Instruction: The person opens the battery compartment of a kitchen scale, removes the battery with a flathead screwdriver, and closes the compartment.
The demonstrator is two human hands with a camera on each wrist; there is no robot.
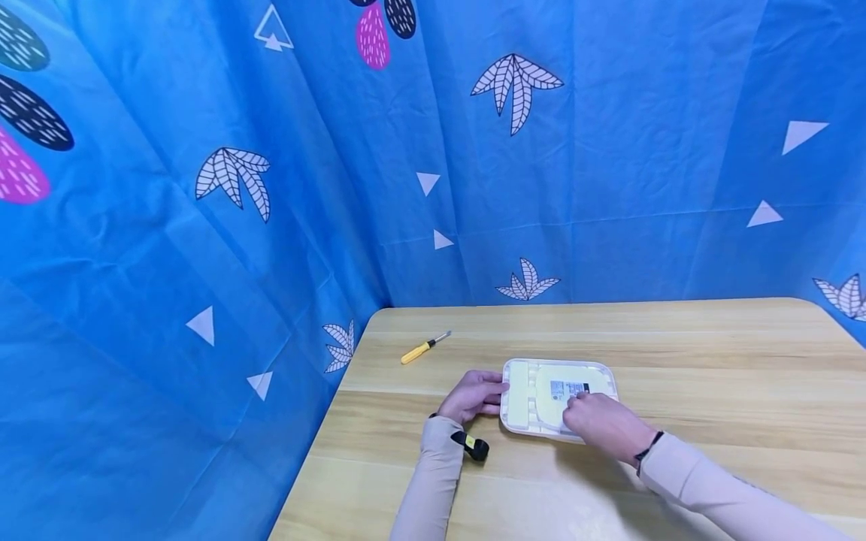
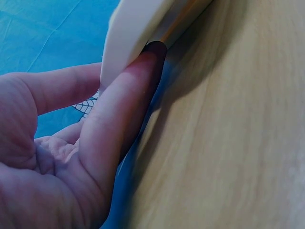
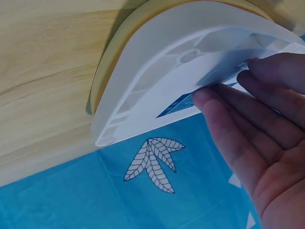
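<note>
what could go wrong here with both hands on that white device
The left hand only touches the left edge of the white device with straight fingertips, so a push from the right hand, resting flat on top, might slide it across the smooth table. A left fingertip sits tucked under the rim and could get pinched. The screwdriver lies loose near the table edge and may roll off.

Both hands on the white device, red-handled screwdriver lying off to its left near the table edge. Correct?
Not quite: the screwdriver has a yellow handle, not red, as the head view shows. The rest stands: left hand and right hand are on the white device, screwdriver off to its left near the table edge.
</note>
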